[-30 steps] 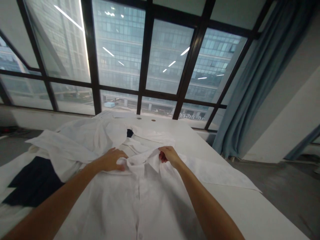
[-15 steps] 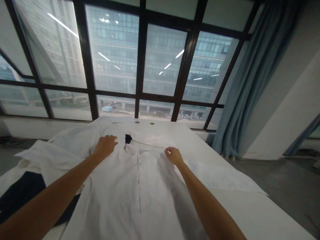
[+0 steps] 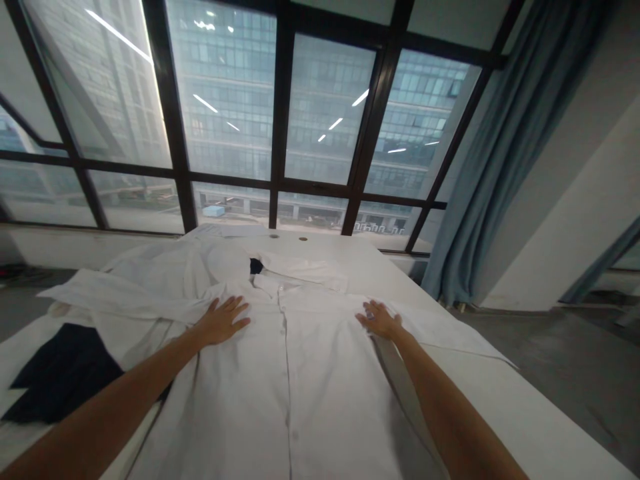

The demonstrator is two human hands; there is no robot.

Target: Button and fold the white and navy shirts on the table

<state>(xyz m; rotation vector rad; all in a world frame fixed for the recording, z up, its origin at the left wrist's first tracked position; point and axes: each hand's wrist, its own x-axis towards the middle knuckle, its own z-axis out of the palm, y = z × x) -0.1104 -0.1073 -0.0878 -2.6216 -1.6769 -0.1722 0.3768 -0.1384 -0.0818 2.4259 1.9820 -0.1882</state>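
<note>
A white button-up shirt (image 3: 320, 360) lies front side up, its collar towards the window and its button line running down the middle. My left hand (image 3: 223, 321) rests flat on the shirt's left shoulder area, fingers spread. On the opposite side my right hand (image 3: 379, 320) lies on the cloth near the sleeve seam, its fingers apart. Neither hand grips anything. The right sleeve (image 3: 450, 333) stretches out across the table beyond my right hand. A small dark patch (image 3: 256, 266) shows beside the collar.
More white garments (image 3: 145, 267) are heaped on the left of the white table (image 3: 505, 407). Dark navy cloth (image 3: 65, 373) lies among them, partly behind my left forearm. Windows (image 3: 225, 100) stand past the far edge, and a blue curtain (image 3: 500, 167) hangs at the right.
Both hands have come down and nearer to me, the right one also outward. The right fingers were pinched together by the collar and are now spread. The shirt front looks flatter.
</note>
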